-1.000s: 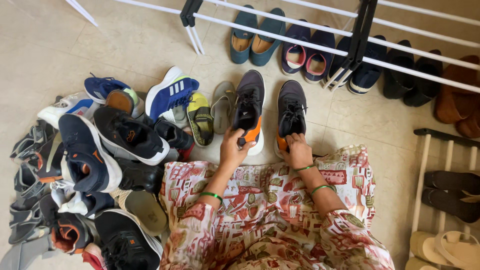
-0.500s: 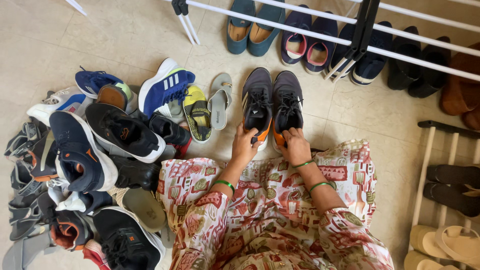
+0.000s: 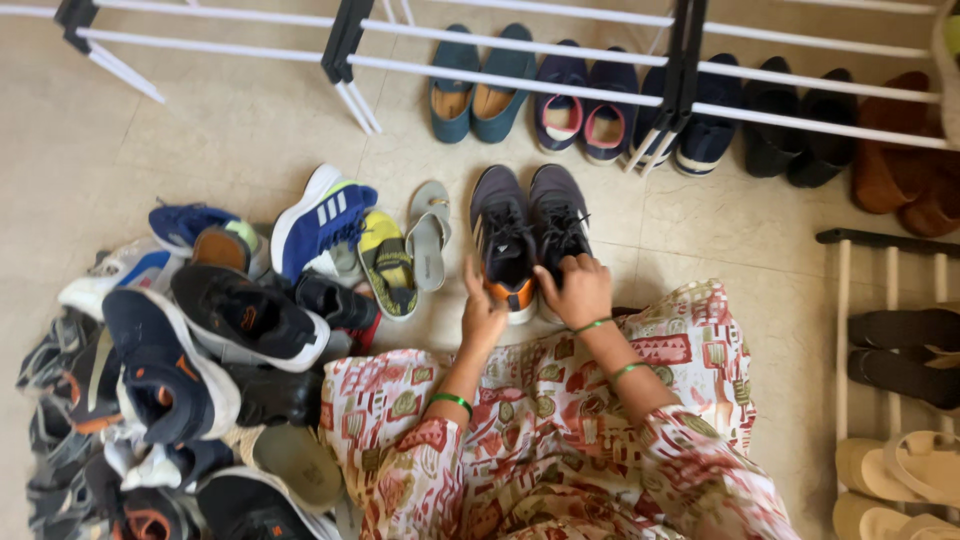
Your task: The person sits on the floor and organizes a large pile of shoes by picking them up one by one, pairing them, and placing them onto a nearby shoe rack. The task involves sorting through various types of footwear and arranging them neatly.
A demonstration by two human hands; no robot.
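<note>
A pair of dark grey sneakers with orange heels stands side by side on the tiled floor in front of me. My left hand (image 3: 482, 318) grips the heel of the left sneaker (image 3: 502, 236). My right hand (image 3: 576, 290) holds the heel of the right sneaker (image 3: 560, 218). Both wrists wear green bangles. My lap is covered by a red and cream patterned garment (image 3: 560, 430).
A heap of mixed shoes (image 3: 200, 340) lies on the left, with a grey sandal (image 3: 428, 236) and a yellow sandal (image 3: 388, 262) beside the pair. A white-barred shoe rack (image 3: 520, 80) crosses the top over teal, navy and black shoes. Another rack (image 3: 900, 360) with sandals stands right.
The two sneakers were apart a second ago; they now stand together. Both hands have stayed on the heels, and the view has shifted slightly.
</note>
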